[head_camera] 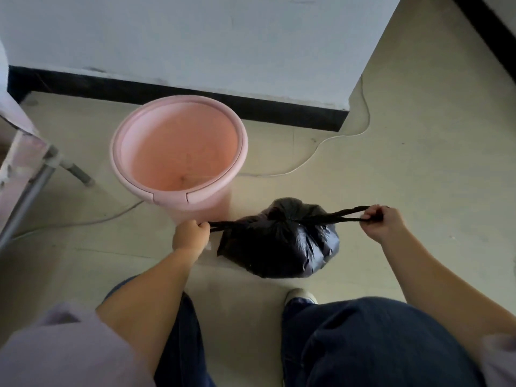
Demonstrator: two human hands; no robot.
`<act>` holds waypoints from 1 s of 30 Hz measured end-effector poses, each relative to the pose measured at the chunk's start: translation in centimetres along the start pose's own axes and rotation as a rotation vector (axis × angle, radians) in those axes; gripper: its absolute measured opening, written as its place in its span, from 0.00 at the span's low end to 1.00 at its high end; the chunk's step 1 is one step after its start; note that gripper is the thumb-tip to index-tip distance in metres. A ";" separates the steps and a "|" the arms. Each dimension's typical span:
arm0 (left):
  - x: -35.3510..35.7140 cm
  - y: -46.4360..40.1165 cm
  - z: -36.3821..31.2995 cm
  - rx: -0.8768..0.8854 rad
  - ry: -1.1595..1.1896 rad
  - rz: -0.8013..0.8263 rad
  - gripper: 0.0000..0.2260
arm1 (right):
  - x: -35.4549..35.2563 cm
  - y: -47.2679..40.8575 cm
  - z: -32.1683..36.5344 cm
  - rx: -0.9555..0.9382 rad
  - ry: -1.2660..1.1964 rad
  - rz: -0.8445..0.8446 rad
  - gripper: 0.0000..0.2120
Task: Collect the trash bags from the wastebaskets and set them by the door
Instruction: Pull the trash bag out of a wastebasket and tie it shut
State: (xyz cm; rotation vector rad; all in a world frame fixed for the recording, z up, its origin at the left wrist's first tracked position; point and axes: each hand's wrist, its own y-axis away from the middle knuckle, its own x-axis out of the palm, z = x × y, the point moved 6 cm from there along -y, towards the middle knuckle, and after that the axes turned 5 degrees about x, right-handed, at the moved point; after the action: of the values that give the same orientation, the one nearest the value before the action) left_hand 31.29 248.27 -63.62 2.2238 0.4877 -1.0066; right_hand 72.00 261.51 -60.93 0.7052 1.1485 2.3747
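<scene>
pulling outward, your left hand (190, 235) fists one black bag (280, 241) tie at 9 o'clock, your right hand (382, 222) pinches the other at 3; the bag sits on the floor (418, 169), bin (178, 155) at 11.

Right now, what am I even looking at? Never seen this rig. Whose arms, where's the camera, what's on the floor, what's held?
No machine here: a person wears one wide-angle camera on the head, looking forward and down, so the two bare arms are their own.

On the floor stands a pink wastebasket, with no liner in it, near the wall. Beside it sits a full black trash bag, already out of the basket. A thin cable runs across the floor.

The left hand and right hand each grip one of the bag's ties, pulled apart sideways, apparently cinching it closed.
</scene>
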 end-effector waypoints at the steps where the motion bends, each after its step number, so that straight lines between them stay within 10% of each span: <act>1: -0.2 -0.2 0.5 -0.021 0.004 -0.004 0.12 | -0.6 -0.3 -0.4 0.019 -0.006 -0.002 0.16; 9: -0.3 2.5 -3.2 0.334 -0.119 -0.045 0.12 | -0.6 0.1 2.5 -0.159 0.219 -0.049 0.12; 15: -0.9 6.7 -11.9 0.801 0.042 0.036 0.09 | 10.5 6.9 1.6 -0.379 0.560 0.394 0.02; 20: -1.8 6.9 -18.1 0.780 0.306 0.098 0.07 | 14.7 11.0 -4.5 -0.366 1.409 0.686 0.45; 26: 1.0 6.4 -19.4 1.064 -0.062 0.404 0.32 | 14.8 12.1 -6.1 -0.360 1.739 0.845 0.16; 30: 0.8 7.0 -19.8 1.125 -0.234 0.410 0.26 | 13.6 12.6 -6.6 -0.105 1.635 0.919 0.07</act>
State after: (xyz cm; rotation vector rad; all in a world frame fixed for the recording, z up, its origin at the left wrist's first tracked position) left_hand 46.21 256.75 -51.53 2.8572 -0.8290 -1.4794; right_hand 55.59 257.83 -50.69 -1.4181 1.1911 3.7407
